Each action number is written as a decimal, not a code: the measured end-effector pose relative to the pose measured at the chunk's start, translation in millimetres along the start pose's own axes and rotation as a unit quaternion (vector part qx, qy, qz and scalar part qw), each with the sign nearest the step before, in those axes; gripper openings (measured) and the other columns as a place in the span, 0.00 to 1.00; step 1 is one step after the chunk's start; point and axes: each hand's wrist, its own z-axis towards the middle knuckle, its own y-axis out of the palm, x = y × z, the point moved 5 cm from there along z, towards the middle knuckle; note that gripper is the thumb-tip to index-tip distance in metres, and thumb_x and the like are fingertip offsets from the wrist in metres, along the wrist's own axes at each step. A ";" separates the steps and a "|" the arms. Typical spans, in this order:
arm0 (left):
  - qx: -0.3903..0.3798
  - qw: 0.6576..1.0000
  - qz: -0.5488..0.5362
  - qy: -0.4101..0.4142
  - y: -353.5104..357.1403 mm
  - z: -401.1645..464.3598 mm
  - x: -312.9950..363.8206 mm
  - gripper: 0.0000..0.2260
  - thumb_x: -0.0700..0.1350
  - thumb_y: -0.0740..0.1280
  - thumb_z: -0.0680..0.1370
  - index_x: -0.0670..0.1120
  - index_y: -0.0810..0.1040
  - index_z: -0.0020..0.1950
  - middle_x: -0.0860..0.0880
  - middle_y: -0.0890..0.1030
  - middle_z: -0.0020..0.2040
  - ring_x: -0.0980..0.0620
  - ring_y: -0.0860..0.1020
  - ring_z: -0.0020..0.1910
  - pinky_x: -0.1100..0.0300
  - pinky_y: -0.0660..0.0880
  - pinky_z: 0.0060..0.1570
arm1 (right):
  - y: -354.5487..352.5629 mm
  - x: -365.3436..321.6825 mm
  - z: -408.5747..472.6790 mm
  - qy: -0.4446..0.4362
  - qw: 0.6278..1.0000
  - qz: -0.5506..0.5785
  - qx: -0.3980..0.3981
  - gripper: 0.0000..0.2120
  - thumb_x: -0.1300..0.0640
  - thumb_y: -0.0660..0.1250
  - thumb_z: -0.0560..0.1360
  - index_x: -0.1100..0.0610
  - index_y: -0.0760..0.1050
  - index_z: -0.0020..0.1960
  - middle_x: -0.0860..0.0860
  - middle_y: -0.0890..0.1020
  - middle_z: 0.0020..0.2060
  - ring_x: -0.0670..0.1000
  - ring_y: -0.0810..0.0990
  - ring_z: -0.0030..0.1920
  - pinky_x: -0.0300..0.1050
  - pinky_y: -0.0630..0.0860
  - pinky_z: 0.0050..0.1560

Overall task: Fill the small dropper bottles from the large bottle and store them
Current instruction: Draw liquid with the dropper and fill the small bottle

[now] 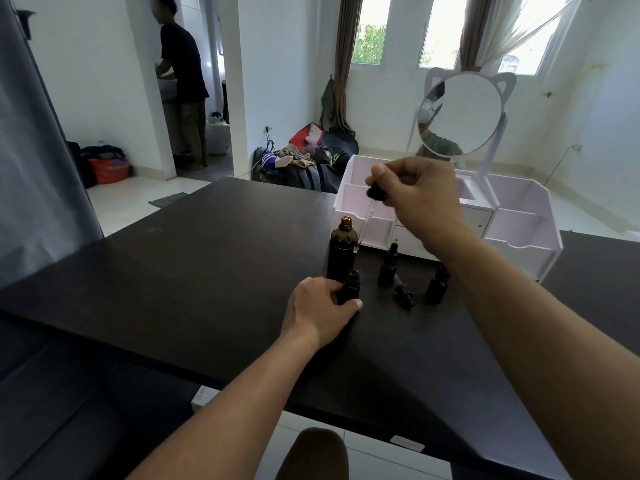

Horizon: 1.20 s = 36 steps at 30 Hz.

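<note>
A large dark amber bottle [343, 251] stands uncapped on the dark table [207, 258]. Just in front of it is a small dark bottle [350, 288], uncapped, with my left hand [320, 308] gripping it at the base. My right hand [419, 195] is raised above the bottles and pinches the black bulb of a glass dropper [369, 211]; its tip hangs beside the large bottle's shoulder. Two more small capped dropper bottles [388, 266] [438, 284] stand to the right. A loose dropper cap [403, 294] lies between them.
A white organiser [519, 216] with open compartments and a round cat-ear mirror [464, 112] stands at the table's far right. Another person stands in the doorway at the back left. Bags and clothes lie on the floor beyond the table.
</note>
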 end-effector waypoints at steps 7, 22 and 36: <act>-0.004 1.000 -0.011 0.001 2.8 1.5 -2.2 0.15 0.59 0.71 0.73 0.51 0.83 0.52 0.50 0.79 0.45 0.56 0.76 0.42 0.67 0.65 0.35 | 7.4 -11.8 26.6 -0.031 0.997 0.001 0.077 0.11 0.52 0.69 0.77 0.59 0.83 0.51 0.53 0.86 0.43 0.52 0.85 0.45 0.56 0.81 0.52; -0.002 1.000 0.000 -0.014 4.2 2.0 -3.8 0.18 0.62 0.69 0.73 0.52 0.82 0.56 0.48 0.79 0.49 0.53 0.78 0.45 0.61 0.72 0.42 | 41.1 6.2 27.1 -0.014 0.998 -0.066 -0.005 0.10 0.56 0.66 0.79 0.61 0.84 0.49 0.55 0.85 0.41 0.55 0.84 0.45 0.56 0.80 0.54; 0.011 0.999 -0.029 -0.019 3.4 1.0 -5.0 0.16 0.62 0.71 0.71 0.53 0.83 0.52 0.48 0.79 0.46 0.52 0.78 0.42 0.62 0.70 0.37 | 56.1 39.6 24.3 0.047 0.998 -0.042 -0.020 0.10 0.59 0.63 0.79 0.57 0.83 0.44 0.55 0.85 0.40 0.55 0.84 0.44 0.59 0.80 0.52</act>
